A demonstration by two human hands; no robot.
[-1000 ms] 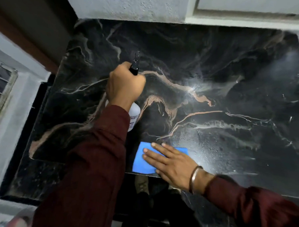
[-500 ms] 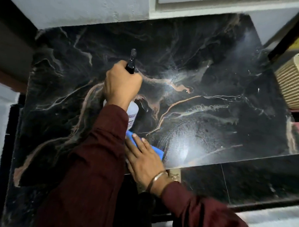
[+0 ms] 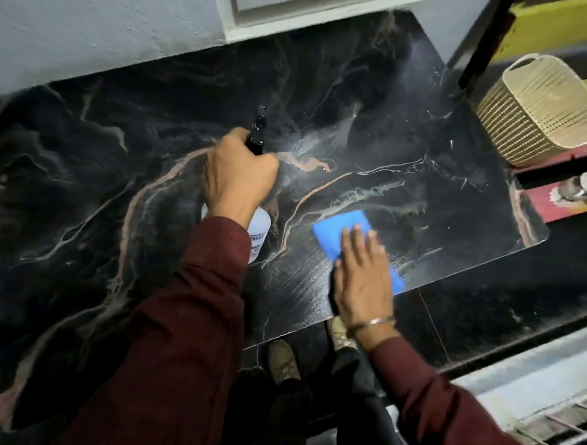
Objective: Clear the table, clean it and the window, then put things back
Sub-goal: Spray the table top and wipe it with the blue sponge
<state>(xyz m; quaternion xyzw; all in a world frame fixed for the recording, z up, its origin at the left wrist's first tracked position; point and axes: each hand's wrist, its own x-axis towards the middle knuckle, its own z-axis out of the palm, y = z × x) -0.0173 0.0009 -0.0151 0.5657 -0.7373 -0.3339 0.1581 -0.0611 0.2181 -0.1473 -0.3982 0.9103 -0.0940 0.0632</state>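
Centre-left of the frame: left hand (image 3: 238, 172) wrapped tight round a spray bottle (image 3: 259, 229), black nozzle poking out above the knuckles, white body tucked below the wrist, held over the black marbled table (image 3: 82, 184). Pale mist and fresh droplets just right of the nozzle, so apparently mid-spray, though too hazy to be sure. Lower centre-right: right hand (image 3: 363, 273) flat, fingers straight, pressing a blue cloth (image 3: 339, 232) onto the table near its front edge. Half a second ago tucked close against the left sleeve; now swept well out to the right, away from the bottle. Meaning: table already cleared, wet wiping under way and working rightward, window and putting things back not yet done. Far right, off the table: a beige woven basket (image 3: 536, 110).
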